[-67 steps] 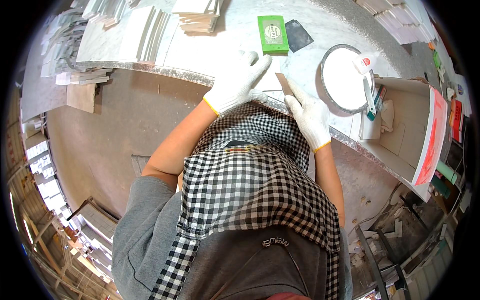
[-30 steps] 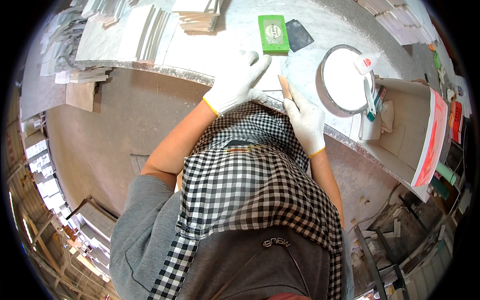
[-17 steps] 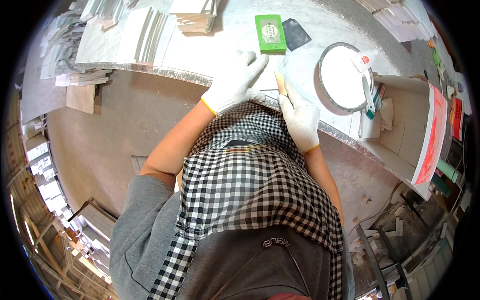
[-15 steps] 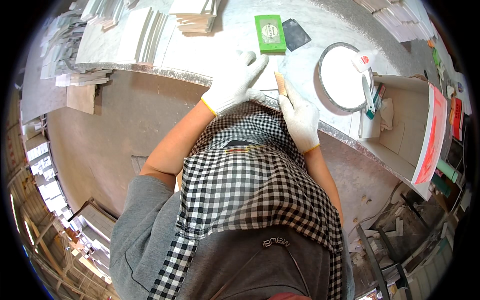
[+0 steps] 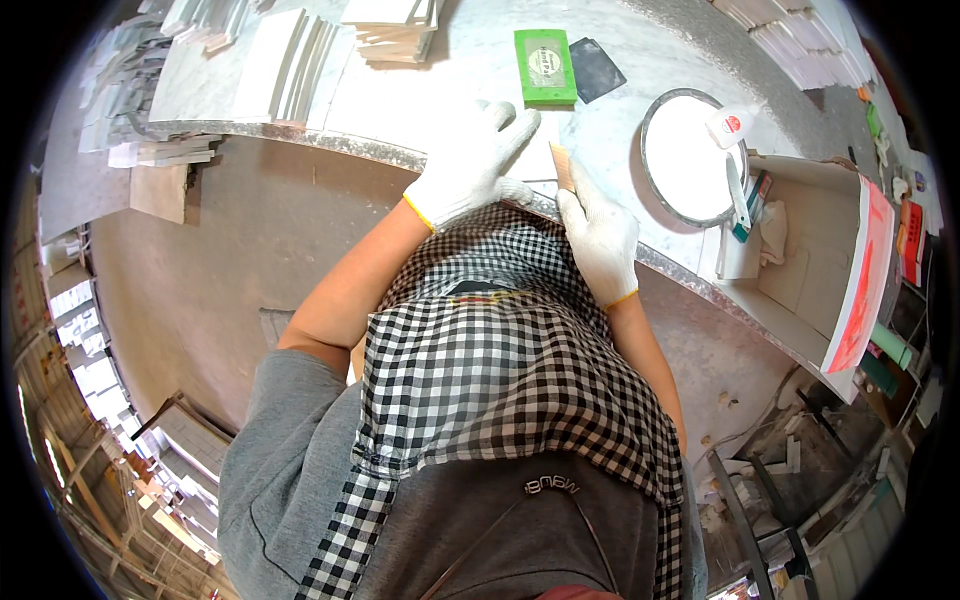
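My left hand, in a white knit glove with a yellow cuff, rests with its fingers spread on a white slab at the table's near edge. My right hand, gloved the same way, grips a small flat tan strip between thumb and fingers. The strip's upper end sticks out over the slab's right side; its exact kind is too small to make out. Just beyond the hands lies a green rectangular pad or packet with a pale middle. A dark square sheet is partly under its right side.
To the right stands a round basin of white material, with a spatula and a white container at its rim. An open cardboard box sits at the table's right edge. White slabs are stacked at the back left.
Both hands and the tan strip keep nearly the same place and pose. Only the view has shifted slightly.
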`<state>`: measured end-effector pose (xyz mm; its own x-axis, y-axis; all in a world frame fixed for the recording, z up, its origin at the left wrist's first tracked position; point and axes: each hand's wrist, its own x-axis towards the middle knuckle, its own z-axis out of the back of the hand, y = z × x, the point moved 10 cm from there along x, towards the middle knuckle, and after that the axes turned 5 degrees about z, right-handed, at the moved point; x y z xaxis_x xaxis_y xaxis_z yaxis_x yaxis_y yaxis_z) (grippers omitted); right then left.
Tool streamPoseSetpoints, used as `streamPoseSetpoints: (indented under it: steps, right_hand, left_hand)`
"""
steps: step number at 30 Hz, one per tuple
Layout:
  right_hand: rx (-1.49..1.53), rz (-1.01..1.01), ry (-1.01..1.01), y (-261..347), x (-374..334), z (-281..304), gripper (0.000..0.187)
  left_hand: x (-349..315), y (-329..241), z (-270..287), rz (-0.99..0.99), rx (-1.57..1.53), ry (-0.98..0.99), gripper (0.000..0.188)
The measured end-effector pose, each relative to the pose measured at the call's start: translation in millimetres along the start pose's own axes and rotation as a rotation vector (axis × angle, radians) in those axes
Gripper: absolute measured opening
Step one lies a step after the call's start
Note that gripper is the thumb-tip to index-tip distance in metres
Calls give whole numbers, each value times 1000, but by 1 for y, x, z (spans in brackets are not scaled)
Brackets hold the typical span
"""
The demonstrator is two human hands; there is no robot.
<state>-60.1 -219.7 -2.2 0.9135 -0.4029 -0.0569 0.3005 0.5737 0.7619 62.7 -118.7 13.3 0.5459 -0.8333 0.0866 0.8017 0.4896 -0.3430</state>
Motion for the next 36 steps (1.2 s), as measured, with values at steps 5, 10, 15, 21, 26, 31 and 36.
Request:
streamPoseSetpoints:
  steps: [5,10,15,21,26,31,36]
  right_hand:
    - [-12,38,-8,12,6,-4,51]
    - [21,-121,92,0,6,-1,49]
    - [119,-53,-17,-11,-4,13,46]
    - [171,-53,-74,-21,-16,13,48]
    - [115,-107,-75,-21,-20,21,46]
    - [128,-115,-76,-21,-23,27,41]
    - [108,-139,-50,-17,-21,20,34]
  left_hand:
    - [-1,1,-1,-8,6,-17,101]
    - [0,2,-4,38,-13,72,101]
    - [0,3,-6,50,-29,86,102]
    - [0,2,-6,50,-8,100,103]
    - [-3,-11,5,27,90,30,102]
    - [-17,-41,9,-121,104,-75,92]
    - [-33,-55,10,-326,-202,-160,57]
